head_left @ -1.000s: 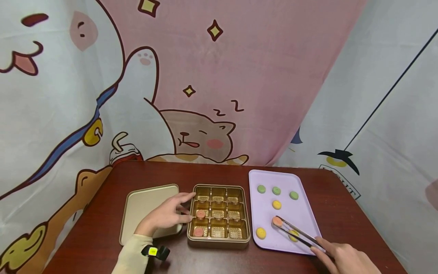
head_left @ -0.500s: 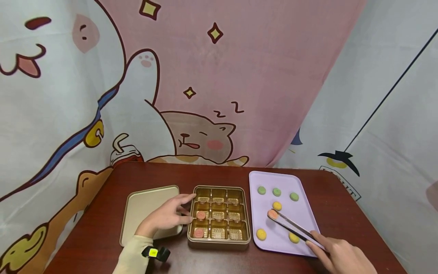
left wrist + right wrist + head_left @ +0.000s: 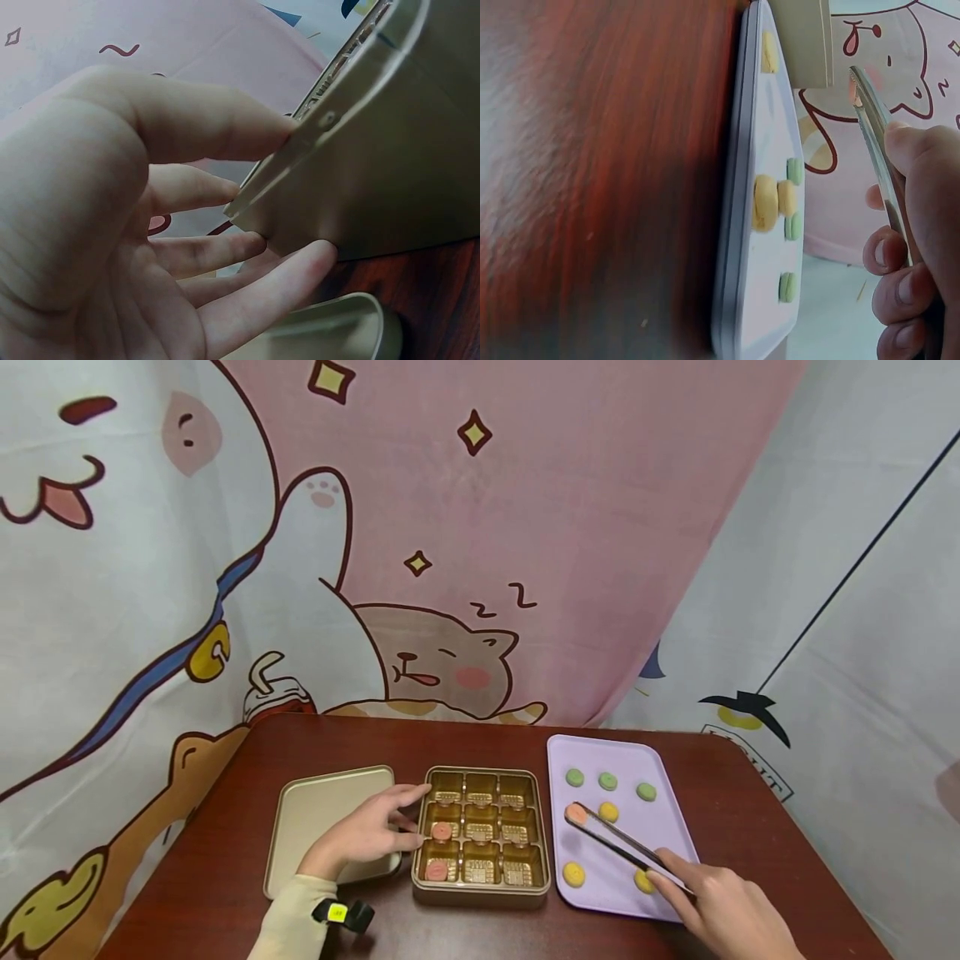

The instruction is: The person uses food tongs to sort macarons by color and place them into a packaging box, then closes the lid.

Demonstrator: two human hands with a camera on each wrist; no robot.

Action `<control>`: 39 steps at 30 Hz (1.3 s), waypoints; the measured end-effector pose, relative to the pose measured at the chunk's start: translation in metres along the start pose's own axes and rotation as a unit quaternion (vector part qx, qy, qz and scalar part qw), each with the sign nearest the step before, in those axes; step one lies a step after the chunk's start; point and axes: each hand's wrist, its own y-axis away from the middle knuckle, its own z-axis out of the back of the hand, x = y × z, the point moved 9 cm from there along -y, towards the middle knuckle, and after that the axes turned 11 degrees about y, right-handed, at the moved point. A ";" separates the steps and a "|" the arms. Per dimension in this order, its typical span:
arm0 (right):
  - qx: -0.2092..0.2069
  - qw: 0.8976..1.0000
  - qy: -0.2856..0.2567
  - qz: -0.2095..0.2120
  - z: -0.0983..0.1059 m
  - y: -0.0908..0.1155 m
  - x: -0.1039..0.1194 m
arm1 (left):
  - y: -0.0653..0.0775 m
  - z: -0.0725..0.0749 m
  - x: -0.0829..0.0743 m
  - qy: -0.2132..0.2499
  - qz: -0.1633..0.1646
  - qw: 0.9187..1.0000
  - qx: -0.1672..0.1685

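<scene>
My right hand (image 3: pixel 723 902) grips metal tongs (image 3: pixel 617 838), whose tips pinch an orange-pink macaron (image 3: pixel 576 814) above the left part of the lilac tray (image 3: pixel 626 756). In the right wrist view, the tongs (image 3: pixel 877 139) are raised above the tray's level. My left hand (image 3: pixel 367 833) touches the left side of a gold box (image 3: pixel 480 898), fingers spread and extended, as the left wrist view also shows. The box has a gold insert with several square compartments. One pink macaron (image 3: pixel 437 870) lies in its front-left compartment, another macaron (image 3: pixel 442 832) in the middle-left one.
Several green macarons, one green macaron (image 3: pixel 607 782) among them, lie at the tray's far end. A yellow macaron (image 3: pixel 608 812) sits mid-tray, others nearer the front. The gold lid (image 3: pixel 322 802) lies left of the box, partly under my left hand. A patterned cloth (image 3: pixel 600 527) hangs behind the table.
My right hand has carried the tongs and the pinched macaron leftward and slightly away from me over the tray. My left hand stays at the box.
</scene>
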 end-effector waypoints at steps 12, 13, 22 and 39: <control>-0.071 0.997 -0.017 0.028 0.015 -0.016 0.024 | 0.001 0.000 -0.003 0.007 -0.001 1.000 -0.001; -0.081 0.996 -0.017 0.035 0.017 -0.017 0.026 | 0.001 0.000 -0.003 0.007 -0.001 1.000 -0.001; -0.172 0.981 -0.007 0.093 0.028 -0.031 0.051 | 0.001 0.001 -0.003 0.000 0.001 1.000 -0.001; -0.249 0.946 -0.008 0.209 0.037 -0.060 0.113 | 0.001 0.001 0.000 -0.008 0.012 1.000 -0.004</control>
